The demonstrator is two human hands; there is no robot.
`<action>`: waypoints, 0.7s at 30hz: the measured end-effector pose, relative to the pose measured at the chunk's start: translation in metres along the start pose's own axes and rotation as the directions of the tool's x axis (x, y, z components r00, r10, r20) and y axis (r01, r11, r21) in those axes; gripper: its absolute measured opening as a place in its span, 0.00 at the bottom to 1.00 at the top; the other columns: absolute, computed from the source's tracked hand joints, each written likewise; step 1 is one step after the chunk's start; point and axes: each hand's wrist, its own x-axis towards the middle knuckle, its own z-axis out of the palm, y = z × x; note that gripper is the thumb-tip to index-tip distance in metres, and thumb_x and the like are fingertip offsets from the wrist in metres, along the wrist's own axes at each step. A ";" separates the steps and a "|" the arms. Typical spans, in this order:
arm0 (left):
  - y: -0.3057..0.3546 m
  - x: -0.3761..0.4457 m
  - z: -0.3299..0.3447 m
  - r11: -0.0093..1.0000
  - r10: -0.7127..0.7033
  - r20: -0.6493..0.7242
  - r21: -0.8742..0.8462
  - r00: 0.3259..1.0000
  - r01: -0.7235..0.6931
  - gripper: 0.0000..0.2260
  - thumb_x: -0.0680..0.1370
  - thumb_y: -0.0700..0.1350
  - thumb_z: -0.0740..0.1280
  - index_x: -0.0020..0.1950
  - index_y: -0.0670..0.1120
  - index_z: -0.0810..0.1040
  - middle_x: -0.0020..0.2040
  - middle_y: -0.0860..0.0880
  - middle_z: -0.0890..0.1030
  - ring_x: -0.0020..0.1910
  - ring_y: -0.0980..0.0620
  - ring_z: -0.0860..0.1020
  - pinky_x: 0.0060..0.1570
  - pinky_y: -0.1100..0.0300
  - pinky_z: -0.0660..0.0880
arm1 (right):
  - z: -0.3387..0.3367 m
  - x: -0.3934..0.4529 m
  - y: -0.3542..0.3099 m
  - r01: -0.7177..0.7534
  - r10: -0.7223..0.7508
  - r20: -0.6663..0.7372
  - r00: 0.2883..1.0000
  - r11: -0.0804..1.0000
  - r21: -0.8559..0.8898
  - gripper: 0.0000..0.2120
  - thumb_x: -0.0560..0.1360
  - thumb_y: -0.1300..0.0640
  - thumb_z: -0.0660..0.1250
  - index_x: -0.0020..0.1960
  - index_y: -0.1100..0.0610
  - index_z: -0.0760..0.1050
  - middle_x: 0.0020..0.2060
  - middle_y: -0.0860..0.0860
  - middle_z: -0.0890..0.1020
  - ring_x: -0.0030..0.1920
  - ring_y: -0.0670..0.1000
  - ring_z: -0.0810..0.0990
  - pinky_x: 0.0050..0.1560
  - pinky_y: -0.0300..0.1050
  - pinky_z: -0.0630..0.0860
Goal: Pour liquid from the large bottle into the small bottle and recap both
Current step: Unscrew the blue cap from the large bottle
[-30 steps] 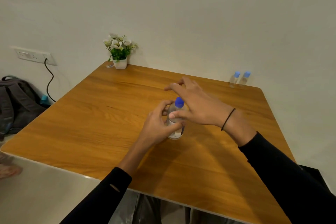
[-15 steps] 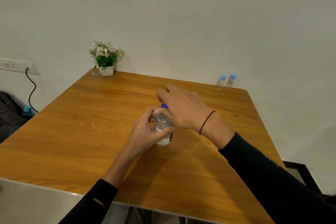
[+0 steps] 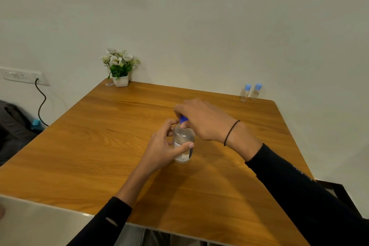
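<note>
At the center of a wooden table (image 3: 99, 146), a left hand (image 3: 161, 150) wraps its fingers around a clear bottle (image 3: 183, 146) while the right hand (image 3: 203, 120) closes over its blue cap (image 3: 183, 119). Two small capped bottles (image 3: 251, 92) stand at the table's 2 o'clock corner by a pale wall (image 3: 199, 16), a potted flower (image 3: 119, 67) at 11 o'clock. Since half a second ago, both grips are unchanged.

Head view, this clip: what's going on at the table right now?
A person's left hand grips the body of a clear bottle standing upright on the wooden table, while the right hand pinches its blue cap. Two small blue-capped bottles stand untouched at the far right corner.
</note>
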 end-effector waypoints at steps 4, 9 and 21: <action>0.001 0.000 -0.001 1.000 0.013 0.012 -0.015 1.000 -0.013 0.31 0.72 0.57 0.82 0.70 0.57 0.73 0.58 0.60 0.85 0.58 0.58 0.84 0.48 0.64 0.82 | -0.003 0.001 0.006 0.010 -0.029 0.113 0.993 0.986 0.166 0.18 0.78 0.54 0.74 0.65 0.49 0.73 0.57 0.48 0.76 0.53 0.52 0.75 0.45 0.48 0.76; -0.001 0.001 -0.001 1.000 0.021 0.008 0.020 1.000 -0.021 0.28 0.72 0.58 0.82 0.68 0.58 0.74 0.60 0.61 0.83 0.60 0.58 0.83 0.51 0.62 0.84 | 0.000 0.003 0.002 -0.073 0.073 0.005 0.997 0.997 -0.002 0.17 0.80 0.38 0.66 0.57 0.50 0.73 0.51 0.49 0.76 0.43 0.50 0.74 0.36 0.44 0.70; -0.004 0.003 -0.001 1.000 0.011 0.018 0.019 1.000 -0.011 0.30 0.72 0.60 0.82 0.69 0.60 0.73 0.60 0.63 0.83 0.60 0.60 0.83 0.51 0.59 0.85 | 0.004 0.003 0.002 -0.064 0.064 -0.008 0.998 0.998 0.022 0.09 0.81 0.44 0.68 0.54 0.49 0.72 0.50 0.49 0.78 0.44 0.52 0.77 0.36 0.45 0.72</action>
